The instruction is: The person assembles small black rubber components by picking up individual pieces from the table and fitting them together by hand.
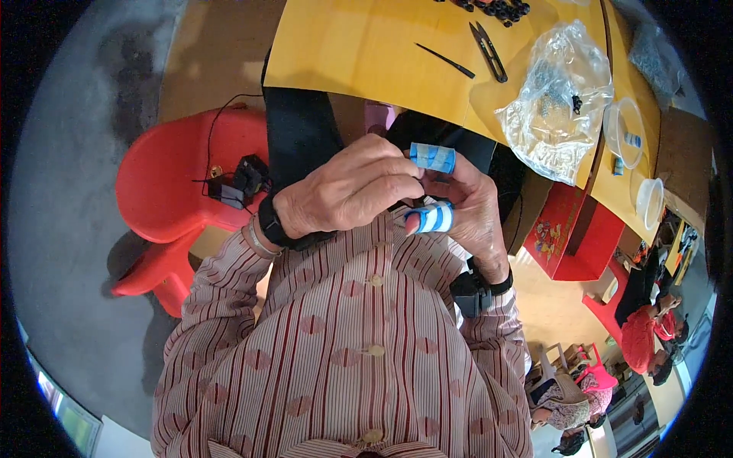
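Two hands together, fingertips wrapped in blue-and-white striped tape

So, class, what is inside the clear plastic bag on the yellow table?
Inside the clear plastic bag one small black piece shows, with greyish bits around it; glare and creases hide the rest.
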The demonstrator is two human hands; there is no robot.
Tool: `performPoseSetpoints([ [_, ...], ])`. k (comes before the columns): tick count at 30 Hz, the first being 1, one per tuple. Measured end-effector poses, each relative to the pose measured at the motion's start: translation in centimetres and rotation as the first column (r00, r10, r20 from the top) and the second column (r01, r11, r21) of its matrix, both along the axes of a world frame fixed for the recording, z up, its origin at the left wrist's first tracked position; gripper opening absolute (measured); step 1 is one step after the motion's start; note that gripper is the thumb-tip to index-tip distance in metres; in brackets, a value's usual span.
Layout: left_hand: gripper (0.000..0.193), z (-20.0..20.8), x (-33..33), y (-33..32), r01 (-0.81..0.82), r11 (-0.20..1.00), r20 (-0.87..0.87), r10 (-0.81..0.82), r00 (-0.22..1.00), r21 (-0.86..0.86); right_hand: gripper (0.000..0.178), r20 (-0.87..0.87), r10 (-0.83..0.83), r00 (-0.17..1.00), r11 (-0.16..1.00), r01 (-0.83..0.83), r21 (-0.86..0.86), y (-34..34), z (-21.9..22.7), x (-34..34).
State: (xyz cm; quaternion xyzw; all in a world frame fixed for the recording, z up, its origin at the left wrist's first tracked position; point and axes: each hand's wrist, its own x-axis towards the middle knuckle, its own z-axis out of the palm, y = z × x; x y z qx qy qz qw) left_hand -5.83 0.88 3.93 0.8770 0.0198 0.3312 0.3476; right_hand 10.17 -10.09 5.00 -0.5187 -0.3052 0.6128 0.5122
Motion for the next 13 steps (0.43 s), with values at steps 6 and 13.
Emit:
performPoseSetpoints([
  [6, 0.028, 0.50, 0.20, 0.10, -0.125, 0.991, 0.062, 0.123, 0.990, 0.041, 0.055, -0.013, 0.133, 0.991, 0.991, -0.133, 0.034, 0.19, -0.03, 0.30],
  [13, 0.031, 0.39, -0.37, 0.18, -0.036, 0.996, 0.002, 0.035, 0.999, 0.081, 0.053, -0.015, 0.186, 0.983, 0.982, -0.185, 0.020, 0.05, -0.05, 0.33],
])
